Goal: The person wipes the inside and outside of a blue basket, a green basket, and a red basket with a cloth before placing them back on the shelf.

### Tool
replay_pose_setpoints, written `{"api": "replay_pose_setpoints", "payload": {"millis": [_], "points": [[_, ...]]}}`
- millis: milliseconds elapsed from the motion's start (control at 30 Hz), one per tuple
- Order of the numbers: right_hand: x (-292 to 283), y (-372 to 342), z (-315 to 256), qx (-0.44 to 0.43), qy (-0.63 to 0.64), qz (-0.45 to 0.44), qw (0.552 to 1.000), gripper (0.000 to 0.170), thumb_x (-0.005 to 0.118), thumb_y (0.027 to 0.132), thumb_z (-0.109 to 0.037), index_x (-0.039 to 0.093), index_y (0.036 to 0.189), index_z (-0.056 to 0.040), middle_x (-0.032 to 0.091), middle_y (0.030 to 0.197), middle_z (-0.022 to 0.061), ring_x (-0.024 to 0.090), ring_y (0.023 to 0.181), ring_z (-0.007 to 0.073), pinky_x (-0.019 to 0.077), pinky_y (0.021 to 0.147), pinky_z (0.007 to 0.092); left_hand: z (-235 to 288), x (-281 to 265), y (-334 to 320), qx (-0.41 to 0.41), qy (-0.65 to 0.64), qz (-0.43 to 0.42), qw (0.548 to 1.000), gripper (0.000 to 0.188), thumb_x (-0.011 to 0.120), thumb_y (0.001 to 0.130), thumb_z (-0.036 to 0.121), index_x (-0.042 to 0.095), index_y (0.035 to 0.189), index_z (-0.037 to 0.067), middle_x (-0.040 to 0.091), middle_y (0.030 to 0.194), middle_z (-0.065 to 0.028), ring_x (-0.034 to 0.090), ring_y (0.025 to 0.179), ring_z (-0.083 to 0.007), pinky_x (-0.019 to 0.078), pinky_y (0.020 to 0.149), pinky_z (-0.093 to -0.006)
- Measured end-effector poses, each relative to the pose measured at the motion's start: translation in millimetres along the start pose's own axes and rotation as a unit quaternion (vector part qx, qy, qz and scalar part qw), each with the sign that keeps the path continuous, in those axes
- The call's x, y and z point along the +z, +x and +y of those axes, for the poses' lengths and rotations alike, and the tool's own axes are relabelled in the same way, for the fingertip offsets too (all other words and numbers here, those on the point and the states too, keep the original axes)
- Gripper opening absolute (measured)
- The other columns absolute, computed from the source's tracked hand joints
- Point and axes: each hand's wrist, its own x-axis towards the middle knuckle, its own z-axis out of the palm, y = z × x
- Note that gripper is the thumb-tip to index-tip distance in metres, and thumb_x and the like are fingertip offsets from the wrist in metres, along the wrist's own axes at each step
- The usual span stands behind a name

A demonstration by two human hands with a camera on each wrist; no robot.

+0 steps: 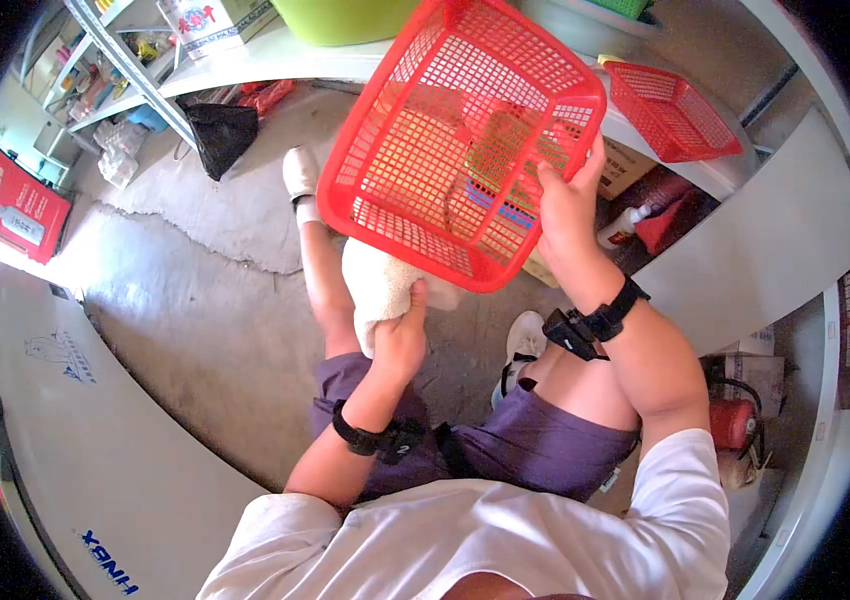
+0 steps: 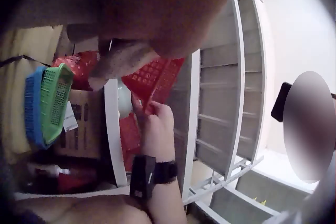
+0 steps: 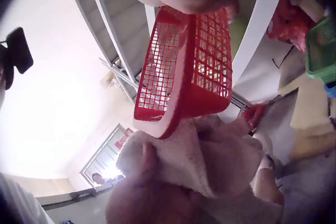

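A red plastic mesh basket [image 1: 385, 215] is held up in front of the body, tilted so its inside faces the head camera. My right hand [image 1: 573, 205] grips its right rim, thumb on the inner side. Below the basket's lower left corner, my left hand [image 1: 400, 335] holds a cream towel [image 1: 375, 285], thumb on top. In the right wrist view the towel [image 3: 173, 158] is bunched against the basket's rim [image 3: 176, 108], with the left hand [image 3: 152, 198] under it. The left wrist view shows the right hand [image 2: 157, 121] on the basket [image 2: 152, 79].
Another red basket [image 1: 675, 115] rests on the white shelf [image 1: 335, 62] at the right. Green [image 2: 58, 103] and blue [image 2: 35, 106] baskets stand below, by a cardboard box [image 2: 79, 129]. A white HNBX panel [image 1: 95, 430] lies left; a fire extinguisher [image 1: 735, 425] stands right.
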Motion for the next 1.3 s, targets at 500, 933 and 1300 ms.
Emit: {"api": "replay_pose_setpoints", "payload": {"millis": [500,933,1300], "points": [[-4.8,-11.1,-20.0,0.021,0.028,-0.094,0.995,0.06,0.059,0.08,0.005,0.035,0.134,-0.0039,0.052,0.122,0.0091,0.052,0.111,0.0165,0.0435,0.094,0.0321,-16.2,-51.1,24.0,-0.092,-0.008,0.107,0.99,0.04,0.065,0.081,0.006,0.05,0.117,-0.008,0.058,0.113,-0.0112,0.054,0.104,-0.0186,0.0418,0.092,-0.0306],[-29.4,-2.7,-15.9,0.308,0.045,-0.215,0.926,0.033,0.057,0.088,-0.014,0.054,0.119,-0.0025,0.062,0.111,0.0101,0.062,0.097,0.0215,0.0494,0.086,0.0365,-5.4,-102.1,35.3,-0.04,0.05,0.12,0.991,0.07,0.033,0.096,0.055,0.044,0.129,-0.006,0.051,0.126,-0.0119,0.048,0.115,-0.0215,0.0371,0.099,-0.0344],[-25.7,10.3,-12.6,0.263,0.105,-0.155,0.946,0.027,0.054,0.09,-0.014,0.057,0.114,-0.0012,0.064,0.108,0.0108,0.064,0.094,0.0228,0.0517,0.083,0.0395,15.7,-89.1,20.3,-0.091,0.081,0.117,0.986,0.062,0.043,0.096,0.048,0.045,0.127,-0.005,0.052,0.123,-0.0108,0.049,0.111,-0.0178,0.0399,0.095,-0.0313]]}}
